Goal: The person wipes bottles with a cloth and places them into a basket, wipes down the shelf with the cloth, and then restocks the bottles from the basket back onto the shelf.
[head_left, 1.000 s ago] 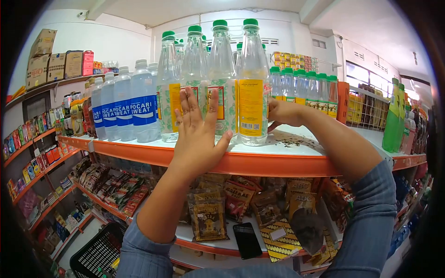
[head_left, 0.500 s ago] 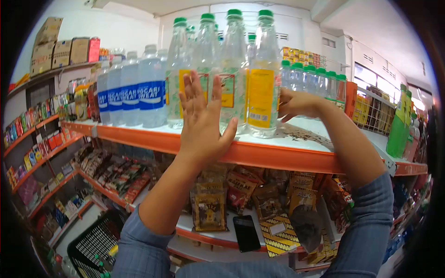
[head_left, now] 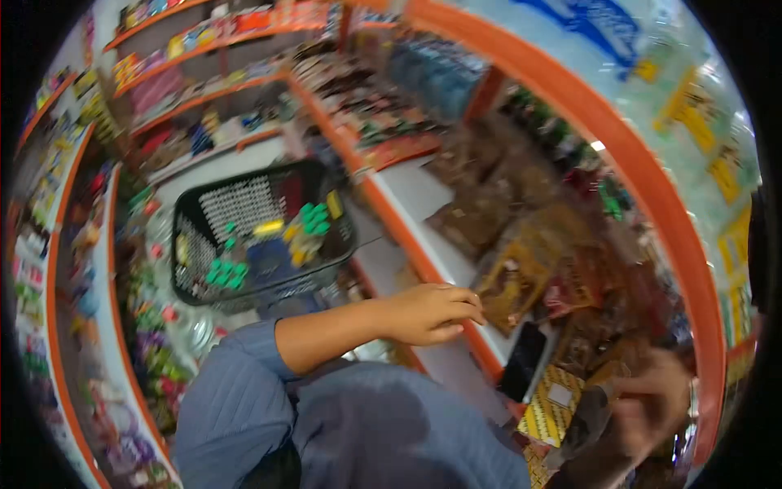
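Note:
My left hand [head_left: 436,314] hovers by the orange edge of the lower shelf, fingers loosely stretched and nothing in them. Just right of it on the shelf is a black phone [head_left: 523,361]. My right hand [head_left: 652,399] is smeared by motion, and its fingers cannot be made out. It is near a yellow-and-black patterned flat item [head_left: 552,405] and a dark grey object [head_left: 588,416] whose kind is unclear. Bottles with yellow labels [head_left: 695,106] stand blurred on the upper shelf.
A dark green basket [head_left: 183,244] holds several green-capped bottles [head_left: 226,274] and yellow items. Brown packets [head_left: 513,285] lie on the lower shelf. The upper shelf's orange edge [head_left: 619,134] curves down the right. More stocked shelves [head_left: 61,204] line the left.
The view has swung down and left, bringing the basket into full view. Both hands have left the yellow-labelled bottles and are lower, by the lower shelf.

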### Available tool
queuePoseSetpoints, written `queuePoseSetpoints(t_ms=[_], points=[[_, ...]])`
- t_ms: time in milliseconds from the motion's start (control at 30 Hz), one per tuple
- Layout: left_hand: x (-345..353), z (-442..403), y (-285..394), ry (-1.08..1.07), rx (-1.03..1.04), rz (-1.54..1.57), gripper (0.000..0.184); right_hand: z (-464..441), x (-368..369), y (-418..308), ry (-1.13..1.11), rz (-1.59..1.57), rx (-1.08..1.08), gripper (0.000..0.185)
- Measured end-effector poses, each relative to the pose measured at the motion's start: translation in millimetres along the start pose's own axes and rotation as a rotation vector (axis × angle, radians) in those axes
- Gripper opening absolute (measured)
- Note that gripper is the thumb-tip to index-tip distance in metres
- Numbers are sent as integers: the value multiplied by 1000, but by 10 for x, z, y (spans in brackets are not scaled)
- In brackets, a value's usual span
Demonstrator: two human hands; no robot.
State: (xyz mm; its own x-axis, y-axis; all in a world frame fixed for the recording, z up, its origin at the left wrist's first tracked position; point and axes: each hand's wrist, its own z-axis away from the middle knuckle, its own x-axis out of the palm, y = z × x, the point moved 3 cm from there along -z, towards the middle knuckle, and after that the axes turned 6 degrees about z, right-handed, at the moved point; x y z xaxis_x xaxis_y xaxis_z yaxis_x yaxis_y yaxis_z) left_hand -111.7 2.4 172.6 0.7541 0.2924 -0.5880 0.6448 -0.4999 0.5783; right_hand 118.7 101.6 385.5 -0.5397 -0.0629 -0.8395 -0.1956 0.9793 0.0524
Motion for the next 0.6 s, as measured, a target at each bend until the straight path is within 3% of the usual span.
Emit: queuePoseSetpoints(t_ms=[33,67,100,133,200,233,300,333,367,433,467,600], points=[[95,265,-153,-85,-184,117,39,-228,435,-132,-278,-152,154,25],[146,540,-208,-70,-230,124,39,-299,837,-169,-384,-371,158,27],[215,863,-261,-125,-424,129,39,-334,1209,-201,-489,-583,163,32],[288,1183,-323,-178,-611,139,40,-390,1456,-243,-531,-776,162,36],[521,1850,-492,-218,-747,159,42,-600,1740,-388,-576,-1164,166,43],[550,2092,-488,-277,-854,177,44,-729,1842,-480,-606,-1189,154,43],[509,2438,-454,-203,-928,274,46,-1014,1942,-648,-401,-1252,85,51],[437,2567,-440,-147,-963,342,49,-1223,1984,-746,-340,-1241,-89,55],[341,2683,-415,-131,-982,358,49,-1360,2037,-860,-362,-1260,-91,55],[83,2925,-360,-49,-1094,318,56,-1646,2103,-1052,-184,-1395,-170,51],[-16,3064,-351,-12,-1144,230,56,-1786,2208,-1098,-204,-1416,-186,51],[-512,3418,-209,147,-1283,154,55,-2208,2548,-1297,-254,-1568,-615,47]])
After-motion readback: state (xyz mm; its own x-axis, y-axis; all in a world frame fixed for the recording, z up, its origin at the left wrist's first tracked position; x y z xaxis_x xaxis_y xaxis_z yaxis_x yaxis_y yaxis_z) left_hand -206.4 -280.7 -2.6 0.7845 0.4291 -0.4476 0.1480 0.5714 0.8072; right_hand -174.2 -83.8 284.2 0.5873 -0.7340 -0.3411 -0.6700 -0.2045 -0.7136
